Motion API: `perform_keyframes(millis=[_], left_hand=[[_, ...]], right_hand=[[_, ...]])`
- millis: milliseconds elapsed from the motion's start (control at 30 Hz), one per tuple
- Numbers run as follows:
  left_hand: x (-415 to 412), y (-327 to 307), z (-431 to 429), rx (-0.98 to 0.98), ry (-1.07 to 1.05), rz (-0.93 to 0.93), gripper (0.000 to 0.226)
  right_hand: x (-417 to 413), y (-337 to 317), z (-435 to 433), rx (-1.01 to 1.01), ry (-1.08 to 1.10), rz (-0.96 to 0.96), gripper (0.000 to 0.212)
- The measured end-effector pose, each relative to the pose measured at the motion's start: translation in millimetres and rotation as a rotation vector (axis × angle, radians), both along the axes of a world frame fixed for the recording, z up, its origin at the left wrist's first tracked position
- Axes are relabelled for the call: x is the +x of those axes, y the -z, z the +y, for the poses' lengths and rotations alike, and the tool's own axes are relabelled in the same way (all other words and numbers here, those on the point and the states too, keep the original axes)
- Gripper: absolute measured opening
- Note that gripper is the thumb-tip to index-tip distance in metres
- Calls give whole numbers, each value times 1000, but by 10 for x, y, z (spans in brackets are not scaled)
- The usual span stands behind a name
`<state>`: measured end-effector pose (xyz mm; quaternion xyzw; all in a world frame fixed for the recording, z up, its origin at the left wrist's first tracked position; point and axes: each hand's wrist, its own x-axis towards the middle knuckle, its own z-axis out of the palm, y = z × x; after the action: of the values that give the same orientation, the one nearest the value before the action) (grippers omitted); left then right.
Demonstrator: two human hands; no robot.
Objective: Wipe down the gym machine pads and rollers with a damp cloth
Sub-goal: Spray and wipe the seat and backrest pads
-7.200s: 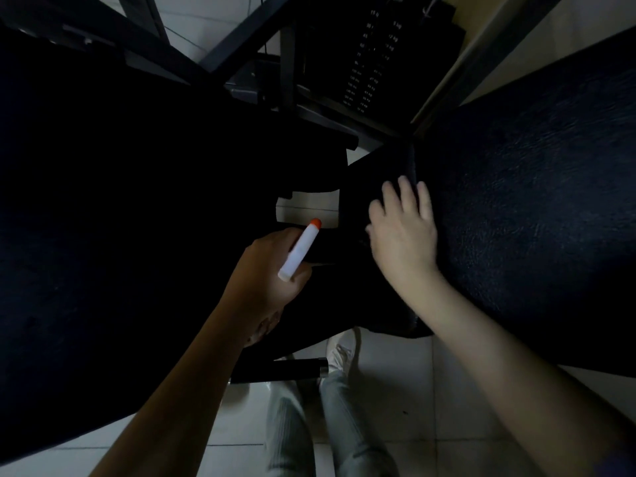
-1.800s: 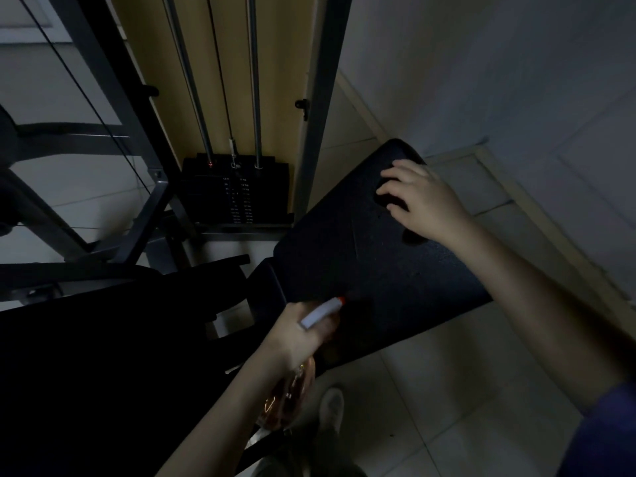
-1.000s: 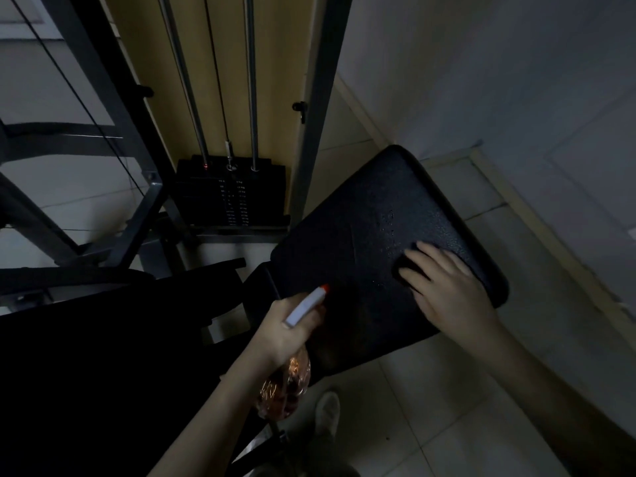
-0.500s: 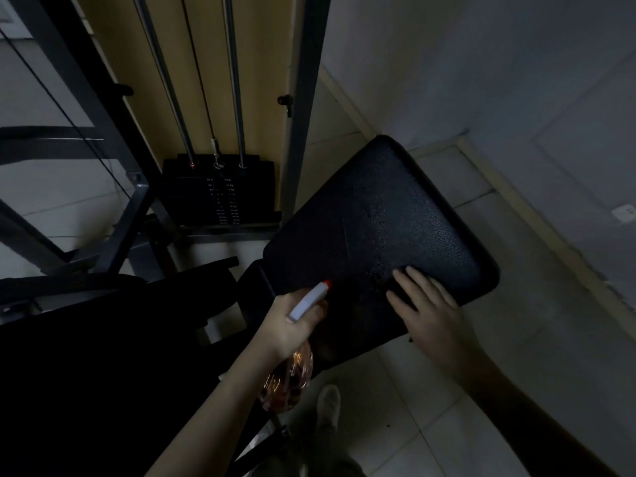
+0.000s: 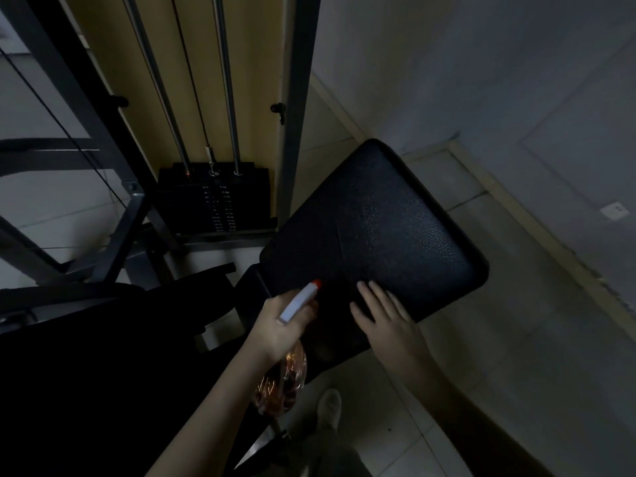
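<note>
Tip: right hand (image 5: 385,321) lies flat on the pad (image 5: 395,228), fingers straight, left hand (image 5: 273,327) grips the spray bottle (image 5: 296,303); I'd wipe in long overlapping strokes

Anything under the right hand (image 5: 386,324) is hidden; weight stack (image 5: 214,200) numbers too small to read.
</note>
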<state>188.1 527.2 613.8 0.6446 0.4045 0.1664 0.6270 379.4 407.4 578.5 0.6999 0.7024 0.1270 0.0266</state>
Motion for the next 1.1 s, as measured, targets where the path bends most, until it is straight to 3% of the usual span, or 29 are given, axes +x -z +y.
perform_keyframes(millis=[167, 300, 500, 600, 767, 867, 967, 1100], left_hand=[[-26, 17, -1, -15, -39, -3, 41], [-30, 59, 16, 11, -56, -1, 36], [-13, 35, 44, 53, -85, -13, 23], [4, 18, 102, 63, -122, -2, 28], [80, 12, 179, 87, -173, 12, 25], [122, 10, 203, 69, -218, -19, 25], [138, 10, 239, 80, -231, -28, 49], [144, 32, 294, 97, -223, -41, 59]], right_hand=[[258, -446, 142, 178, 169, 17, 40], [289, -668, 614, 350, 349, 52, 33], [-120, -73, 494, 17, 46, 53, 52], [-4, -256, 494, 66, 87, 83, 43], [378, -853, 1042, 291, 327, 66, 46], [311, -766, 1244, 237, 296, 49, 51], [153, -499, 1060, 101, 116, 49, 52], [158, -591, 834, 99, 164, 150, 55]])
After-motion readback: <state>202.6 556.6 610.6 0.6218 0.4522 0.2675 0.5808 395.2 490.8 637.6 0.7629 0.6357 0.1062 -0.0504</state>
